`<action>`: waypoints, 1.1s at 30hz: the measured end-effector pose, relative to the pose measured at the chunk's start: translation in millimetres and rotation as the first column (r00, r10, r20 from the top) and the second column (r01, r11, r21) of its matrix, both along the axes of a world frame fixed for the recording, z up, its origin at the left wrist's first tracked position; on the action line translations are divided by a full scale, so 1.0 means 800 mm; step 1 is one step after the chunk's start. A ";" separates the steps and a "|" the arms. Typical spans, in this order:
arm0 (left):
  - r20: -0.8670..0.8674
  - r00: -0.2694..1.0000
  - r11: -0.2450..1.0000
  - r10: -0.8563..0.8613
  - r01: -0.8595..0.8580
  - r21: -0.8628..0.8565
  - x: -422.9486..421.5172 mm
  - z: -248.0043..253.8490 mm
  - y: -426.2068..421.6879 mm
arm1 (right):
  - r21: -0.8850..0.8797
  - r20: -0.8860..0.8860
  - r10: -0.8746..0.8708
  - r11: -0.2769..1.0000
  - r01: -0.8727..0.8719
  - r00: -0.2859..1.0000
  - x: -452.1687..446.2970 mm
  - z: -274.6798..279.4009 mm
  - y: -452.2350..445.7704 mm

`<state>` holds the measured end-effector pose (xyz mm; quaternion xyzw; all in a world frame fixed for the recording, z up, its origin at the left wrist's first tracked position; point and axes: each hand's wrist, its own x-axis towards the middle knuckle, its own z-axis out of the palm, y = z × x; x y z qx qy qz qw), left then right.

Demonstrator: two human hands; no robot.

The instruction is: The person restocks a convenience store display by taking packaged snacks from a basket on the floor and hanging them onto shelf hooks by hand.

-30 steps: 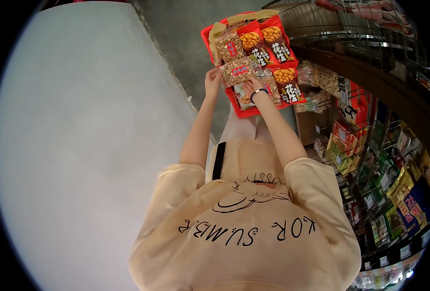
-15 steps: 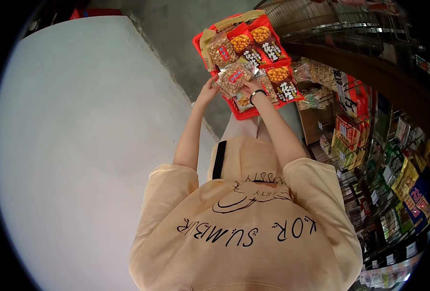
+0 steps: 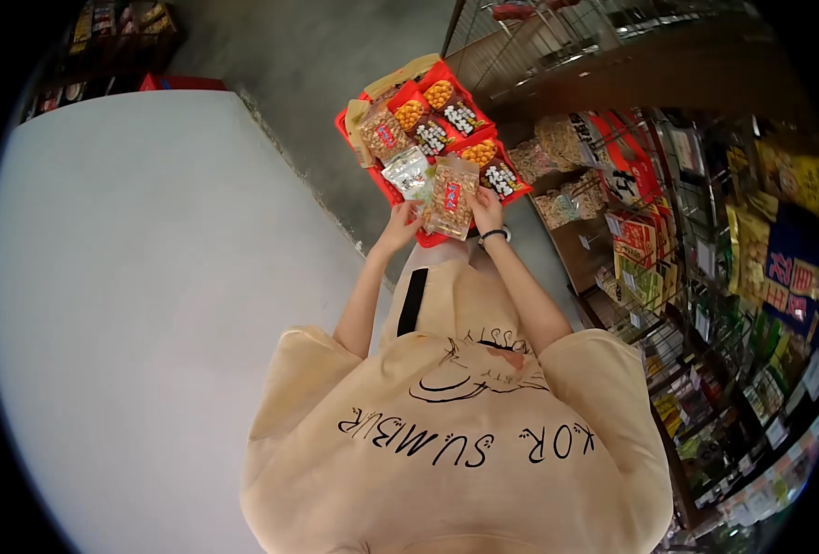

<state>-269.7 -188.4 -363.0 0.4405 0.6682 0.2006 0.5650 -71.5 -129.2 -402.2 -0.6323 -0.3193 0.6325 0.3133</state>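
A clear packet of peanuts (image 3: 452, 196) with a red label lies over the near part of a red basket (image 3: 343, 122). My right hand (image 3: 486, 210) grips this packet by its right edge. My left hand (image 3: 400, 227) is at the basket's near left side, fingers bent in at the lower end of a silver-and-green pouch (image 3: 407, 172) and close to the packet's left edge. What those fingertips pinch is hidden. Another peanut packet (image 3: 385, 135) and several red snack bags (image 3: 479, 152) fill the rest of the basket.
Wire shelves with bagged snacks (image 3: 778, 268) line my right side. To the left is a broad white surface (image 3: 169, 258), its edge running beside the basket. Grey floor (image 3: 308, 65) lies beyond, with a dark display of packets (image 3: 119, 32) at the far left.
The held peanut packet has turned more upright and shifted right within the basket, uncovering the silver-and-green pouch. In view, basket and hands sit lower, the basket also further left.
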 end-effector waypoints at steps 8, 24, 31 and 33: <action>0.018 0.999 0.901 -0.041 0.029 0.433 0.109 0.071 0.052 | 0.178 0.036 -0.130 0.976 0.121 0.991 0.095 0.100 -0.028; -0.094 0.914 0.647 -0.396 0.350 0.677 0.279 0.230 0.041 | 0.464 -0.046 -0.318 0.833 0.302 0.947 0.219 0.248 -0.116; -0.150 0.855 0.507 -0.497 0.426 0.749 0.346 0.299 0.038 | 0.525 0.070 -0.478 0.764 0.375 0.876 0.252 0.365 -0.146; -0.156 0.851 0.417 -0.502 0.396 0.818 0.363 0.316 0.039 | 0.758 0.266 -0.458 0.643 0.110 0.848 0.271 0.373 -0.151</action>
